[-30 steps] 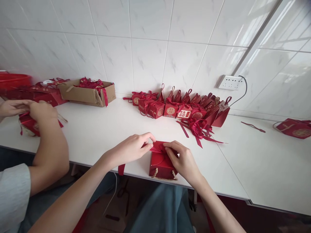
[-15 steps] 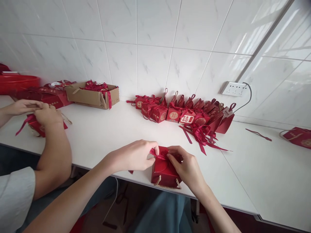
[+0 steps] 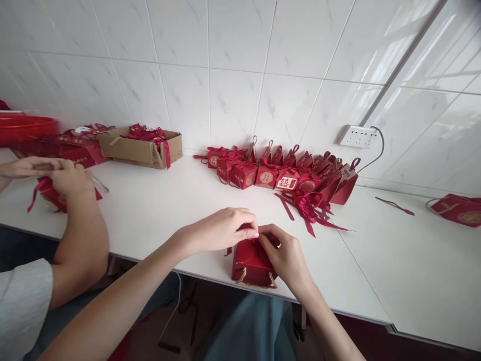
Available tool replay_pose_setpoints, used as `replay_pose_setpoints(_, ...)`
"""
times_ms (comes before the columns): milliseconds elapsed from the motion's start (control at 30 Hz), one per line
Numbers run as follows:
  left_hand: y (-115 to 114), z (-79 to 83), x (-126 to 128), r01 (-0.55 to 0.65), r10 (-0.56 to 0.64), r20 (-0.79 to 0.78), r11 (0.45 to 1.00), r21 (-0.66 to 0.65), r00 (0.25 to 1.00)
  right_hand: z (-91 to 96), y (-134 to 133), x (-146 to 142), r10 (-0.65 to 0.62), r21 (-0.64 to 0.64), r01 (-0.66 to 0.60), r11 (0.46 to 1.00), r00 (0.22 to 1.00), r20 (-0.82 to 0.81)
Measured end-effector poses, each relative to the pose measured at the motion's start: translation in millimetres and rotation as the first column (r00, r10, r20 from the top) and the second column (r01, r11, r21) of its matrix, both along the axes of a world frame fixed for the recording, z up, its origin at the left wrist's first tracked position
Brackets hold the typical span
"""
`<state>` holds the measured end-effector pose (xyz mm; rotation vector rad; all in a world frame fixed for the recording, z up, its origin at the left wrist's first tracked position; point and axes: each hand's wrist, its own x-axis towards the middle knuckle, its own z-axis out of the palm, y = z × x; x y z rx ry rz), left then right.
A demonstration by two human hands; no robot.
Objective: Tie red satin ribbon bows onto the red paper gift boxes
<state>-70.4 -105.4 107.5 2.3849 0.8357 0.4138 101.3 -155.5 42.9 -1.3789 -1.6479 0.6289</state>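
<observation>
A small red gift box (image 3: 251, 260) with a rope handle stands at the near edge of the white table (image 3: 169, 205). My left hand (image 3: 221, 231) and my right hand (image 3: 283, 253) meet on top of it, both closed in a pinch on a red ribbon (image 3: 254, 240) at the box's top. A short ribbon end hangs out at the box's left side.
A row of finished red gift boxes (image 3: 285, 173) lines the wall, loose red ribbons (image 3: 310, 208) before it. A cardboard box (image 3: 141, 145) of ribbons sits far left. A co-worker's hands (image 3: 56, 173) hold another red box at left. A wall socket (image 3: 356, 136) and a red bag (image 3: 456, 210) are at right.
My two hands have drawn together over the box top, and the ribbon's loose tail at the left has got much shorter. The co-worker's hands stay on their box.
</observation>
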Motion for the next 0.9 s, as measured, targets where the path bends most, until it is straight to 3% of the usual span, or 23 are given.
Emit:
replay_pose_setpoints(367,18,3.8,8,0.001,-0.003,-0.048,0.999,-0.046,0.999,-4.9,1,-1,0.019,-0.008,-0.019,1.0,0.998,-0.063)
replay_pose_setpoints(500,30,-10.1,11,0.023,-0.021,0.064,0.999,-0.029,0.998,-4.3,1,-1,0.028,0.014,-0.027,1.0,0.998,-0.06)
replay_pose_setpoints(667,35,-41.3,15,-0.007,0.069,0.268,0.974,-0.226,0.961,-6.9,2,1,0.042,0.055,-0.037,0.998,0.994,-0.097)
replay_pose_setpoints(733,34,-49.5,14,-0.043,0.124,0.34,0.971,-0.237,0.932,-7.6,2,1,0.057,0.056,-0.051,0.997,0.992,-0.115)
replay_pose_setpoints(900,30,-51.4,15,-0.031,0.109,0.392,0.979,-0.201,0.914,-6.2,3,0,0.06,0.077,-0.053,0.996,0.994,-0.091)
